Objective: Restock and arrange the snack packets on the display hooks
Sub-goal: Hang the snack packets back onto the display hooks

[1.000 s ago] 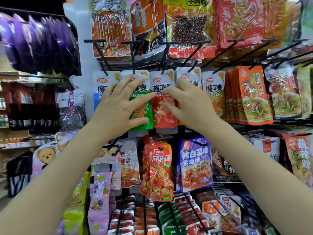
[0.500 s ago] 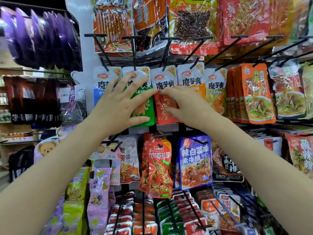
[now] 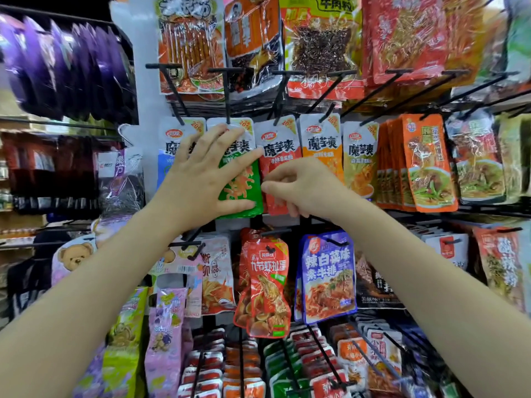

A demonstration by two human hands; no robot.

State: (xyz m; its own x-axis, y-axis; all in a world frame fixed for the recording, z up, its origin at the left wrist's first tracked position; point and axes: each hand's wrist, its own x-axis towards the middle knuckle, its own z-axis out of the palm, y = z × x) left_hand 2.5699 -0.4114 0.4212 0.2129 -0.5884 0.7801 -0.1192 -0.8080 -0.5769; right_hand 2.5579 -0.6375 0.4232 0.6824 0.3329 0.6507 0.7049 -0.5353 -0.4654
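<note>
A row of small konjac snack packets hangs on black display hooks (image 3: 227, 96): blue (image 3: 165, 170), green (image 3: 244, 188), red (image 3: 277, 156), orange (image 3: 321, 147) and yellow (image 3: 360, 168). My left hand (image 3: 201, 179) lies spread on the green packet, fingers straight over its top and thumb along its bottom edge. My right hand (image 3: 304, 188) is in front of the red packet's lower half. Its fingers are curled and its thumb and fingertips meet at the packet's left edge, pinching it.
Large packets (image 3: 319, 44) hang in the row above. A thick stack of orange packets (image 3: 425, 165) hangs at the right. Below hang a red shrimp packet (image 3: 267, 288) and a blue packet (image 3: 327, 277), with long pegs jutting forward. Purple packets (image 3: 63, 64) hang at the upper left.
My right hand has slid down and left from the orange packet onto the red one, and its fingers have curled from flat. My left hand stays on the green packet.
</note>
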